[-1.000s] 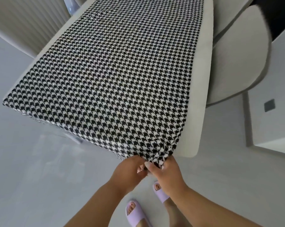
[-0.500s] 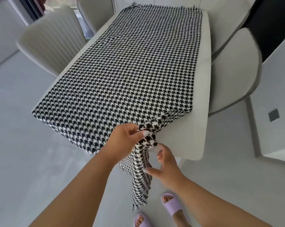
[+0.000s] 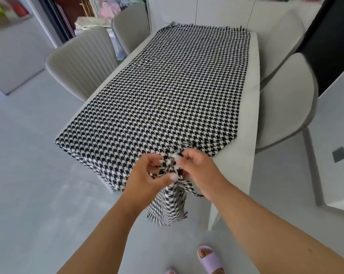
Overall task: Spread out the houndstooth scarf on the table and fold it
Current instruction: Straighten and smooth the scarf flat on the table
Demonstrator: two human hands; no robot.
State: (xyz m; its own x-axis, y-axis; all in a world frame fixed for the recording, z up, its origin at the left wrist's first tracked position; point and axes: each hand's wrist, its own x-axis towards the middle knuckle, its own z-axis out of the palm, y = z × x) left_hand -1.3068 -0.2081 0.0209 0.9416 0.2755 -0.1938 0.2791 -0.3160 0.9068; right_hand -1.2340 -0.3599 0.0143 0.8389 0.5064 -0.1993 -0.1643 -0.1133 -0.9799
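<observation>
Head view shows our two hands meeting at the near end of the table (image 3: pixel 246 123), both on the scarf (image 3: pixel 167 91). Our left hand (image 3: pixel 147 177) has its fingers curled round a bunched part of the cloth, thumb laid across it. Our right hand (image 3: pixel 198 169) pinches the same bunch from the other side, fingertips closed on the fabric. The scarf lies flat along most of the tabletop, its fringed far end at the far edge, a bare strip of table showing on the right. Its near end spills over the near edge and hangs below our hands, fringe at the bottom. Chairs (image 3: pixel 82 62) stand along both sides. Lilac slippers (image 3: pixel 210 260) show on the floor below.
</observation>
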